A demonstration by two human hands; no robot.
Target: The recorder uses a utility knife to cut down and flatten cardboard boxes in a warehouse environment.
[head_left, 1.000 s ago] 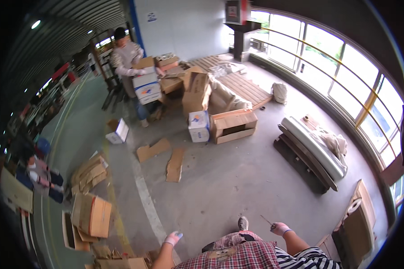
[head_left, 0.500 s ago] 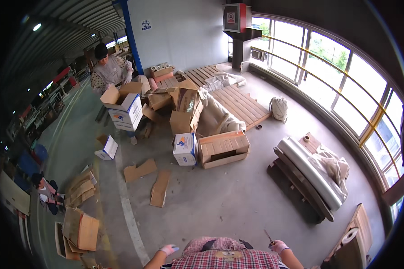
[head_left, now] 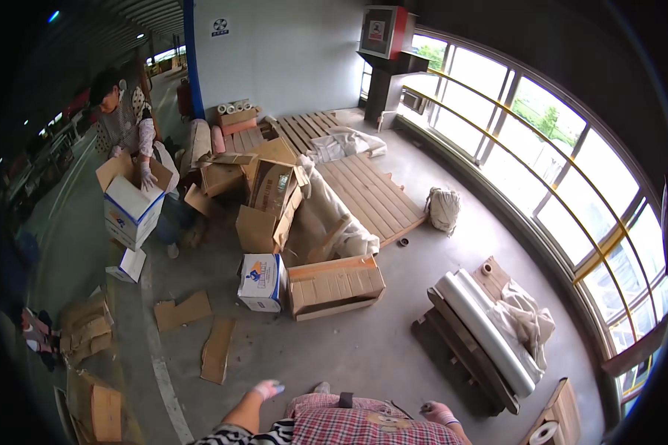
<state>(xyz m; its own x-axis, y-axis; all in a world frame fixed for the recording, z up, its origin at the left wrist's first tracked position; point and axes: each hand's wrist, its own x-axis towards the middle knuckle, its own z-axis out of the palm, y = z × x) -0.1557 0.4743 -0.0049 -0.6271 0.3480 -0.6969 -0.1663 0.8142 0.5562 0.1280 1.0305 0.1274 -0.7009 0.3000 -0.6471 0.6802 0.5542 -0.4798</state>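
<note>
My left hand (head_left: 267, 389) is in a pink-and-white glove, low at the bottom edge, holding nothing that I can see, over bare concrete floor. My right hand (head_left: 436, 411), also gloved, hangs near my hip beside a thin dark stick-like thing; whether it holds that is unclear. Ahead on the floor stand a white-and-blue carton (head_left: 262, 282) and a long brown cardboard box (head_left: 335, 285). Flat cardboard pieces (head_left: 217, 350) lie left of my left hand.
Another person (head_left: 126, 126) at the far left handles an open white-and-blue box (head_left: 131, 208). Piled brown boxes (head_left: 271, 200), wooden pallets (head_left: 367, 185), a white sack (head_left: 444, 209), a pallet with a white roll (head_left: 482, 326), and cardboard stacks (head_left: 89, 334) surround me. Curved windows line the right.
The view has moved forward toward the boxes and swung left to right. The other person has shifted left with the white-and-blue box. My hands stay low at my sides.
</note>
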